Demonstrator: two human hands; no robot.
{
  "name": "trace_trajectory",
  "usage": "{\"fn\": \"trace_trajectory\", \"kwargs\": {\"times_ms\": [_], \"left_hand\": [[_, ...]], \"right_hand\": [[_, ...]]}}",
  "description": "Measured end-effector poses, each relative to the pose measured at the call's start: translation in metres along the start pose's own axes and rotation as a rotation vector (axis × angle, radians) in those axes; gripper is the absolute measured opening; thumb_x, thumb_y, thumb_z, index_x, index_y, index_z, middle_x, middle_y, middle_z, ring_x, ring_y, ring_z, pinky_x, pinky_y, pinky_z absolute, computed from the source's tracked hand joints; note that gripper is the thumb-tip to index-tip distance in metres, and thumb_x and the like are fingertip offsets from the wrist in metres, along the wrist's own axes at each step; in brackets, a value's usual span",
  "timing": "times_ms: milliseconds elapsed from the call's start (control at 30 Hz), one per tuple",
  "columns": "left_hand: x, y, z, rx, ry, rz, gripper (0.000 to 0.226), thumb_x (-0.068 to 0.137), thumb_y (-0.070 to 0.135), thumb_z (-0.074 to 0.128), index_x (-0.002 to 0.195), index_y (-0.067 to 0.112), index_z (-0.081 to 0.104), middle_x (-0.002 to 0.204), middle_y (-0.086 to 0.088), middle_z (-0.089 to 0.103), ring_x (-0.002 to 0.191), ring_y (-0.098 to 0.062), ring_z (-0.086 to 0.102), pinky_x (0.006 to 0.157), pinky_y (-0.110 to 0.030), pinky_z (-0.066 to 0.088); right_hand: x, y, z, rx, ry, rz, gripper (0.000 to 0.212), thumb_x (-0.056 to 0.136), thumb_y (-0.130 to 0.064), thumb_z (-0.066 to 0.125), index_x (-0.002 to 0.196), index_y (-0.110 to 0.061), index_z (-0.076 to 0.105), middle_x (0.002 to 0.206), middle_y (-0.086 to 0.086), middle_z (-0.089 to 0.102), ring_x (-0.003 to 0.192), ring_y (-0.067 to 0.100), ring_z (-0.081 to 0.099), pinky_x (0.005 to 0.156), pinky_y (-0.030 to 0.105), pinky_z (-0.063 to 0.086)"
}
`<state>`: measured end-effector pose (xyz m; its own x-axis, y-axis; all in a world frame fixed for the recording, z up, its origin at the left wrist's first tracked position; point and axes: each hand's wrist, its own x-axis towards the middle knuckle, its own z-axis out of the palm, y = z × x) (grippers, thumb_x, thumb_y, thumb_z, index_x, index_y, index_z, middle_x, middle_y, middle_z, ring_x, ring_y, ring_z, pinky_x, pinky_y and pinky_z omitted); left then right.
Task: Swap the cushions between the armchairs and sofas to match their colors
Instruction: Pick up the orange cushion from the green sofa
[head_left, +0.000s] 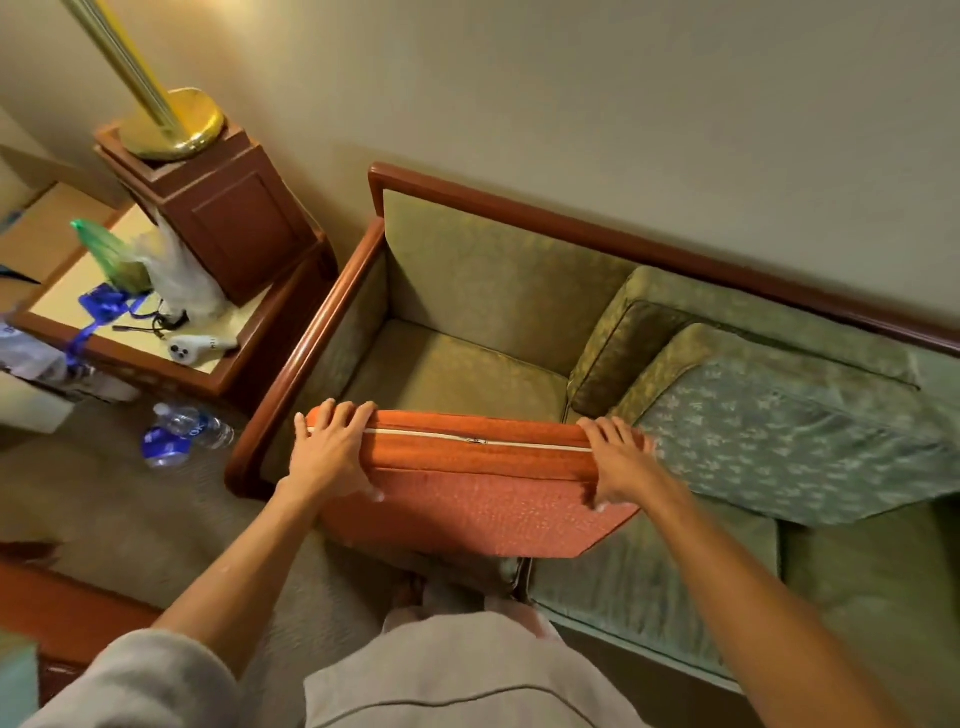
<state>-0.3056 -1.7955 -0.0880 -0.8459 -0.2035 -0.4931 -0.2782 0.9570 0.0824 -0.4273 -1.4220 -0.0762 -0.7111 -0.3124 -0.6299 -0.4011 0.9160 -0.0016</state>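
Both hands grip the orange cushion (467, 483) by its zippered edge, left hand (327, 452) and right hand (618, 462) at opposite corners, fingers curled over the top, holding it level before the green sofa (467, 291), probably to carry it off, since the colours clash.

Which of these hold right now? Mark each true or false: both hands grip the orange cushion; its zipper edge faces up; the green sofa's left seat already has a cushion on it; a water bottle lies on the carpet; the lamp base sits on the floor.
1. Both hands grip the orange cushion. True: left hand, right hand.
2. Its zipper edge faces up. True.
3. The green sofa has a cushion on its left seat. False: that seat is bare; a loose patterned green cushion lies further right.
4. A water bottle lies on the carpet. True.
5. The brass lamp base sits on the floor. False: it stands on a wooden pedestal.
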Motion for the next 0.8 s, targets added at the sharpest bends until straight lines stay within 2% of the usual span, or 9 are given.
{"fn": "trace_trajectory", "kwargs": {"times_ms": [67,167,233,333,433,533,600,700,800], "left_hand": [[-0.003,0.015,-0.001,0.038,-0.062,-0.077,0.139,0.049,0.054,0.093,0.157,0.023,0.01,0.16,-0.01,0.019,0.151,-0.04,0.002,0.115,-0.072,0.007],[-0.003,0.072,-0.009,0.088,-0.138,-0.249,0.137,0.054,0.033,0.096,0.156,0.011,0.007,0.16,-0.022,0.013,0.145,-0.058,-0.001,0.113,-0.075,0.009],[-0.002,0.139,-0.013,0.106,-0.114,-0.143,0.132,0.061,0.031,0.092,0.157,0.009,0.004,0.16,-0.027,0.014,0.142,-0.063,0.003,0.114,-0.073,0.008],[-0.011,0.271,0.009,0.067,-0.099,0.213,0.121,0.077,0.044,0.08,0.158,0.008,-0.003,0.161,-0.032,0.008,0.147,-0.055,0.001,0.119,-0.065,0.002],[-0.021,0.349,0.041,0.101,-0.003,0.209,0.112,0.087,0.056,0.063,0.156,0.0,-0.006,0.161,-0.03,0.005,0.147,-0.052,-0.003,0.119,-0.062,-0.006],[-0.022,0.348,0.05,0.112,0.106,0.303,0.111,0.08,0.051,0.072,0.156,0.003,0.007,0.157,-0.022,0.02,0.146,-0.043,0.014,0.121,-0.059,-0.004],[-0.02,0.336,0.045,0.071,0.131,0.345,0.105,0.073,0.043,0.08,0.152,0.008,0.021,0.15,-0.015,0.031,0.139,-0.037,0.028,0.122,-0.055,0.006],[-0.019,0.324,0.024,0.009,0.186,0.347,0.1,0.06,0.046,0.086,0.14,0.015,0.036,0.138,-0.007,0.042,0.126,-0.031,0.041,0.113,-0.047,0.027],[-0.029,0.306,-0.024,-0.053,0.281,0.357,0.1,0.052,0.054,0.086,0.133,0.018,0.041,0.128,-0.001,0.047,0.116,-0.026,0.046,0.103,-0.04,0.035]], "right_hand": [[-0.001,0.011,0.0,0.02,-0.026,0.015,0.139,0.058,-0.024,0.094,0.156,-0.02,-0.004,0.164,0.008,0.002,0.152,0.03,-0.003,0.118,0.059,0.019],[-0.005,0.03,0.008,0.063,-0.014,0.031,0.14,0.057,-0.02,0.094,0.156,-0.016,-0.004,0.163,0.011,0.005,0.151,0.031,0.001,0.117,0.053,0.029],[-0.007,0.035,0.014,0.082,0.023,0.01,0.137,0.057,-0.021,0.094,0.156,-0.015,-0.001,0.161,0.011,0.009,0.15,0.031,0.005,0.115,0.05,0.032],[-0.015,0.038,0.019,0.107,0.091,-0.06,0.132,0.063,-0.025,0.092,0.156,-0.013,0.0,0.161,0.011,0.012,0.148,0.03,0.011,0.118,0.046,0.026],[-0.024,0.05,0.032,0.134,0.134,-0.117,0.116,0.075,-0.028,0.084,0.157,-0.01,0.004,0.162,0.011,0.013,0.149,0.027,0.012,0.121,0.035,0.013],[-0.035,0.064,0.046,0.232,0.194,-0.096,0.114,0.065,-0.037,0.087,0.154,-0.012,0.02,0.153,0.005,0.03,0.14,0.023,0.026,0.116,0.035,0.03],[-0.042,0.063,0.043,0.263,0.229,-0.106,0.103,0.066,-0.041,0.084,0.149,-0.018,0.029,0.146,0.0,0.036,0.135,0.02,0.032,0.11,0.038,0.038],[-0.049,0.055,0.012,0.266,0.243,-0.175,0.092,0.066,-0.042,0.083,0.143,-0.022,0.036,0.138,-0.004,0.04,0.13,0.019,0.035,0.106,0.044,0.037],[-0.071,0.049,-0.042,0.209,0.337,-0.29,0.083,0.061,-0.047,0.08,0.13,-0.02,0.043,0.127,-0.003,0.044,0.12,0.021,0.039,0.099,0.044,0.039]]}}
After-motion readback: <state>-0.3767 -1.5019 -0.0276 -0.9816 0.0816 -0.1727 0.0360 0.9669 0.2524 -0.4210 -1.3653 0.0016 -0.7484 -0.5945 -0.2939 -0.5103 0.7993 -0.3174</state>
